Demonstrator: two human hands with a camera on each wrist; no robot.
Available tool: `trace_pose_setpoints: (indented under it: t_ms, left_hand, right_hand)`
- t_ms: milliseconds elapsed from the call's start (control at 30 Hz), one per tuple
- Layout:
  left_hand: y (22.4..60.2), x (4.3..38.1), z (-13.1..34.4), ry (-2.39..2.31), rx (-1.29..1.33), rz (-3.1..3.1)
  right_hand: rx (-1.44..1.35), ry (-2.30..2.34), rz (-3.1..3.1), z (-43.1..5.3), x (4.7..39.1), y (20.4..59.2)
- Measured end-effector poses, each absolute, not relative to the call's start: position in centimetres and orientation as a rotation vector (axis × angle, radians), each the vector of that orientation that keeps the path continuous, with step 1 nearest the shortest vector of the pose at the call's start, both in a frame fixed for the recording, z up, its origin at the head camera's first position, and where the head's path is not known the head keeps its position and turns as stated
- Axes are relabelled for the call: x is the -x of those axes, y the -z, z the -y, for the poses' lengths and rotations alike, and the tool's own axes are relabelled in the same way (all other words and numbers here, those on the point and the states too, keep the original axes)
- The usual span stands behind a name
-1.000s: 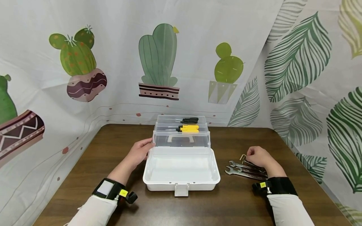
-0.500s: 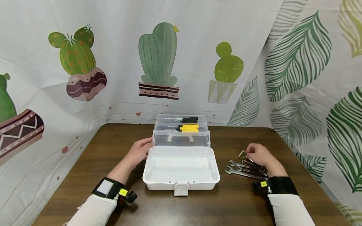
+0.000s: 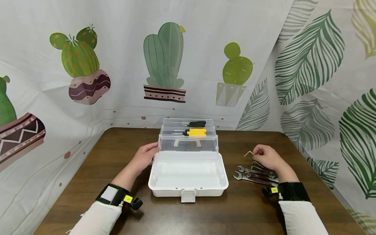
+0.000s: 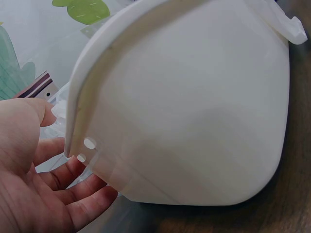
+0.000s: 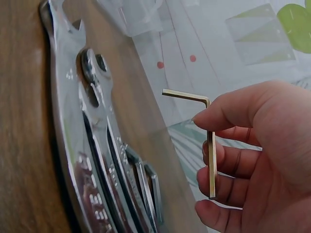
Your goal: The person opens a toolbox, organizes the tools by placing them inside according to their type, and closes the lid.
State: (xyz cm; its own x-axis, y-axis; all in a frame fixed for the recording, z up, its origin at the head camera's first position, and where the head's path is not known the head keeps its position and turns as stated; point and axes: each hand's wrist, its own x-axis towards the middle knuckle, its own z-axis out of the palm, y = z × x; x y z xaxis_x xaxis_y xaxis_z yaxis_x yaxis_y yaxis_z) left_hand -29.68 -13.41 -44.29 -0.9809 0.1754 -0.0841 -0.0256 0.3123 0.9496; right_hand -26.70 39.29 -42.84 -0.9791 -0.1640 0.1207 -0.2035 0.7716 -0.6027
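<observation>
A white toolbox (image 3: pixel 165 193) stands with its clear lid and trays raised behind it. My left hand (image 3: pixel 144 157) holds its back left corner, thumb in front and fingers curled at the clear plastic (image 4: pixel 109 167) by the white side wall. On the right, my right hand (image 3: pixel 268 158) pinches a brass-coloured hex key (image 5: pixel 212 167) between thumb and fingers, its short arm pointing away. Below that hand lie several steel wrenches (image 3: pixel 255 180), with more hex keys (image 5: pixel 148 182) alongside them.
Black-handled screwdrivers (image 3: pixel 196 124) and yellow-handled screwdrivers (image 3: pixel 196 131) lie in the raised clear trays. The brown table (image 3: pixel 123 138) meets a cactus-print cloth (image 3: pixel 123 65) at the back.
My right hand has lifted the hex key up and away from the pile, so its short arm now shows apart from the other keys. The left hand stays at the toolbox corner.
</observation>
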Motion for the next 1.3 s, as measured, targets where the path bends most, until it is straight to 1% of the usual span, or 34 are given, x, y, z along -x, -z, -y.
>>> trace_pose_setpoints:
  t_ms: [300,800,1300]
  left_hand:
    - [44.2,29.7,13.5,-1.726,-0.134,-2.405]
    - [44.2,29.7,13.5,-1.721,-0.143,-2.411]
    - [44.2,29.7,13.4,-1.739,-0.146,-2.401]
  right_hand:
    - [-0.339,-0.998,2.829,-38.5,26.5,41.9]
    - [-0.404,-0.971,2.791,-36.2,24.9,38.8]
    - [-0.57,-0.985,2.765,-32.3,25.0,39.1]
